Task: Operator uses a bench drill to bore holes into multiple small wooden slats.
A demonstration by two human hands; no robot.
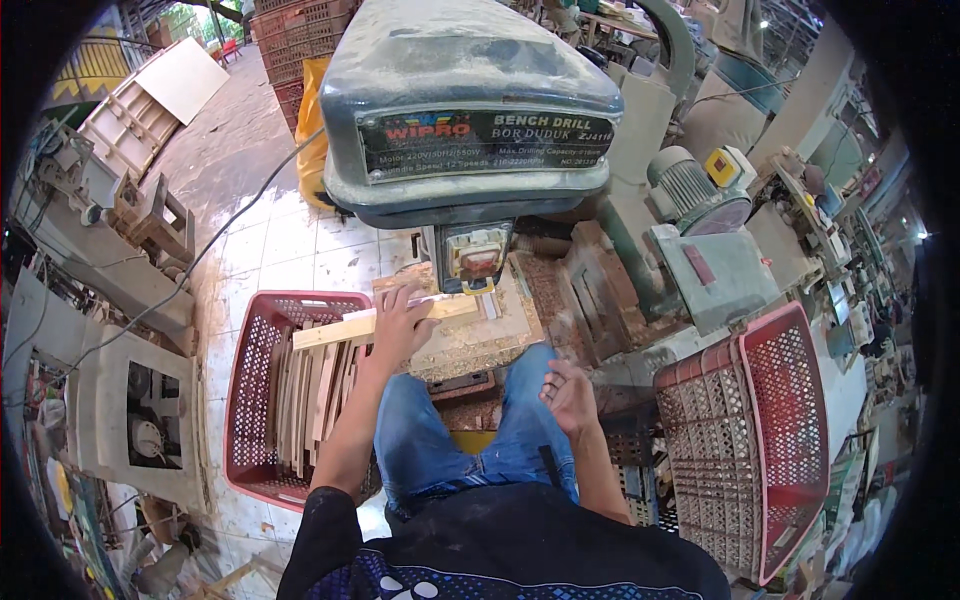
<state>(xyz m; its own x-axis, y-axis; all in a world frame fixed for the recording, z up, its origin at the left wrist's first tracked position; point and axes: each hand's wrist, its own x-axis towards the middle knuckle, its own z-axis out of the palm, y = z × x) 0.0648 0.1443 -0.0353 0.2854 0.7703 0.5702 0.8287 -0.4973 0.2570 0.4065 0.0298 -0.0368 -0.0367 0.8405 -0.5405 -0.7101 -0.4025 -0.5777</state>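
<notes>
A pale wooden strip point(342, 328) lies across the worktable of the bench drill point(470, 195), its left end reaching over a red crate. My left hand point(403, 322) is closed over the strip's middle, with the fingers on its far side. The strip's right end is below the drill head, close to a light-coloured guide piece point(489, 306). The drill bit is hidden behind the front of the machine. My right hand point(570, 396) is raised above my right thigh, away from the table. Its fingers are curled, and nothing shows in them.
The red crate point(240, 400) at my left holds several wooden strips point(318, 395). Another red crate point(790, 440) stands tilted at my right. Wood dust covers the board point(515, 335) on the drill's table. A grey motor point(690, 185) sits farther right. A dark cable point(225, 232) hangs across the left side.
</notes>
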